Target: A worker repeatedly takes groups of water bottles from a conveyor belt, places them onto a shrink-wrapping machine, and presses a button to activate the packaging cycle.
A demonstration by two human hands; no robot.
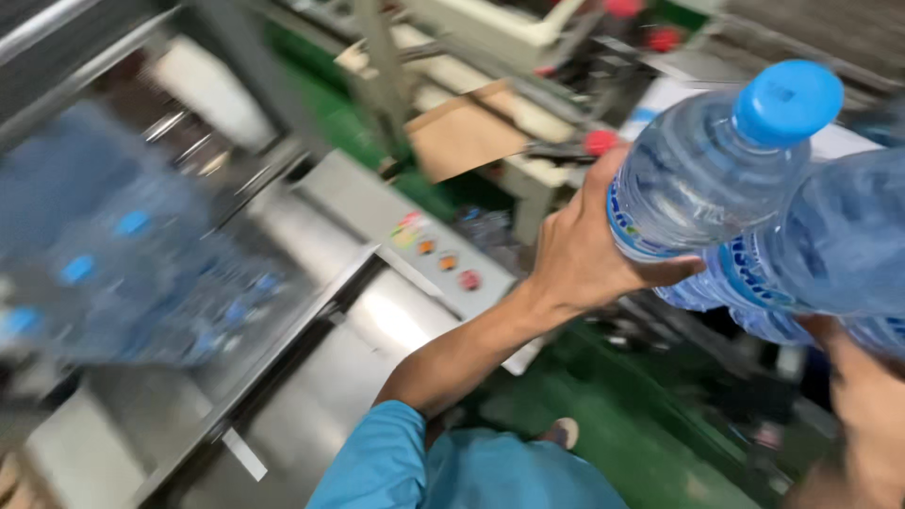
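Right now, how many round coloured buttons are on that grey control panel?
4 on the grey control panel, in a diagonal row: a blurred pale one top left, two orange, one red lowest right. Blur may hide others.

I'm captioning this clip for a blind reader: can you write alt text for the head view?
Seen from above, the person's left hand and right hand carry a pack of large clear water bottles with blue caps. Below left, blurred, more bottles sit on a steel machine with coloured buttons, above a green floor.
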